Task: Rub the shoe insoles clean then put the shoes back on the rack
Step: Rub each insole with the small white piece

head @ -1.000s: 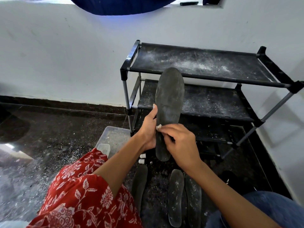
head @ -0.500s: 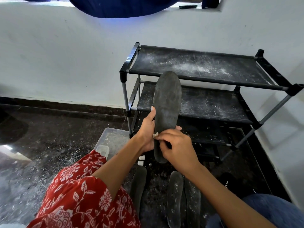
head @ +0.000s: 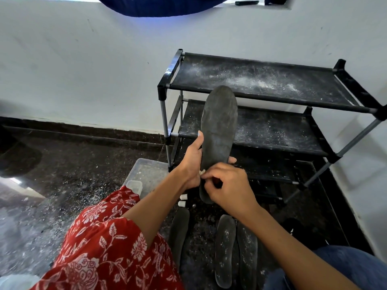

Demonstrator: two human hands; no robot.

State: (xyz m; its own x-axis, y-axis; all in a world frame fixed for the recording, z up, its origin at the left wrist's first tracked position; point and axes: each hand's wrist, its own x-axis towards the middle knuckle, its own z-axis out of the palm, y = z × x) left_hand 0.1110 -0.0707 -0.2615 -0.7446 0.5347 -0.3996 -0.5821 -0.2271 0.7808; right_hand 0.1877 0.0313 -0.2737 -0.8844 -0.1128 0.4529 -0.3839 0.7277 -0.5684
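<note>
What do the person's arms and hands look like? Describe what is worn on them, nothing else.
Both forearms are bare: no sleeves reach into view, and no watch, bracelet or ring shows. The left hand and right hand wear no gloves. The left thumbnail looks pale, perhaps painted; too small to be sure. Near the arms, a red white-flowered garment covers the left knee and blue denim the right.

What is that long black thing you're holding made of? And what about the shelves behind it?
The insole looks like dark foam or rubber: matte, thin, scuffed grey. The rack seems to have black fabric shelves, dull and dusted with white powder, on shiny grey metal-looking poles with black, probably plastic, corner joints.
</note>
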